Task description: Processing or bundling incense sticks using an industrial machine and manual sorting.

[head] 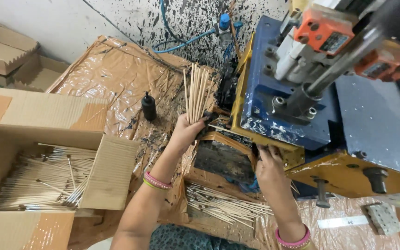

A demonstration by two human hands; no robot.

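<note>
Even, fairly bright light with soft shadows, glare on the brown plastic sheet (116, 69) at far left, and wide-angle bending at the edges.

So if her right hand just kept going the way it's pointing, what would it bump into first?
The right hand points up and away, its fingertips at the yellow lower edge of the blue machine. It would most likely meet that edge first, though depth is hard to judge.

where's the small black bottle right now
In the head view, the small black bottle stands upright on the brown plastic sheet, left of centre, just left of the stick bundle held in the left hand.
</note>
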